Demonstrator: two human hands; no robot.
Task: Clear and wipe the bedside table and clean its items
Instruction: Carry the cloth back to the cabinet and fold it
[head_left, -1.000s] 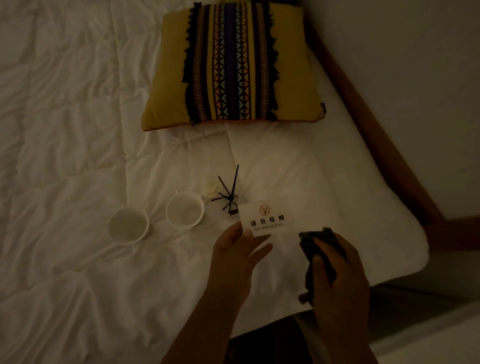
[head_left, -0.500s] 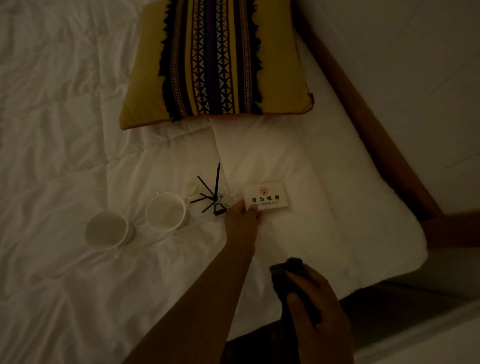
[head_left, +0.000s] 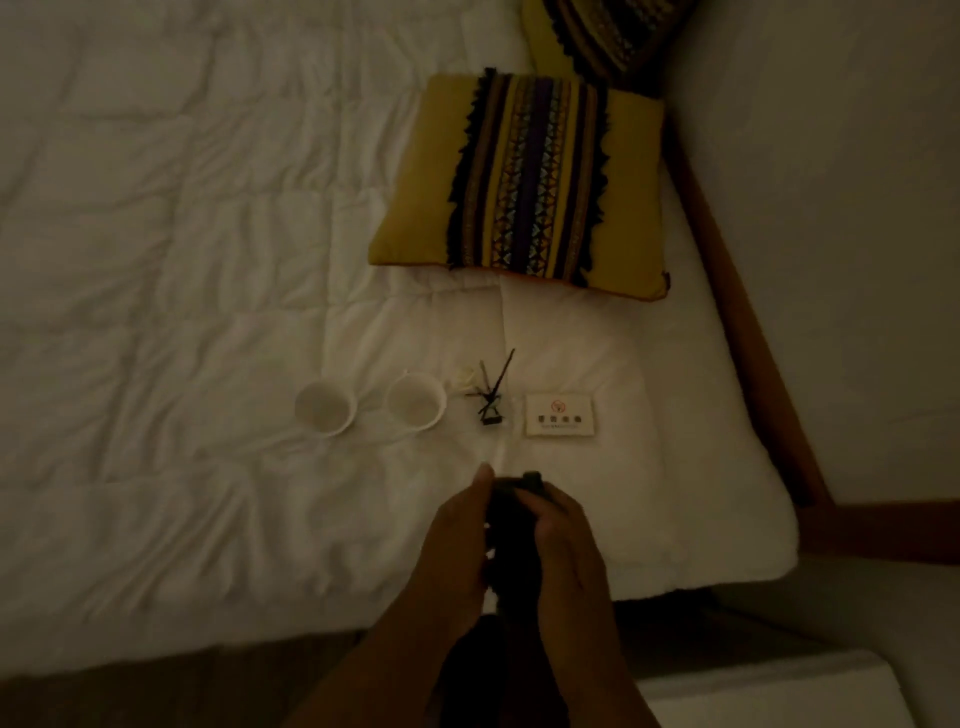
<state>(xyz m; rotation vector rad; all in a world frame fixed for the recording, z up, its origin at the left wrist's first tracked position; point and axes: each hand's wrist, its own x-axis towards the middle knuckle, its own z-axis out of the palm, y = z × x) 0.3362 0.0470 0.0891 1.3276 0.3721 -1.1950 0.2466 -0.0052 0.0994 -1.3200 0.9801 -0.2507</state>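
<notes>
Two white ceramic cups (head_left: 325, 406) lay cleared onto the white bed (head_left: 156, 260) (wiping probably remained) while the grip of left hand (head_left: 457, 545) and right hand (head_left: 566, 551) enclosed a dark cloth (head_left: 511, 525).

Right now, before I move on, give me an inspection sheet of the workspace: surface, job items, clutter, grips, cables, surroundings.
Surface: white duvet, creased; the items lie on it near the bed's corner.
Job's things: left cup and right cup stand side by side, apart; diffuser with dark reeds is to their right; sign lies flat beyond it; dark cloth is in hand.
Clutter: small pale thing behind the diffuser, too dim to identify.
Grips: left hand and right hand both hold the cloth.
Cables: nothing seen.
Surroundings: striped cushion, second cushion behind it, wooden frame, wall.
</notes>
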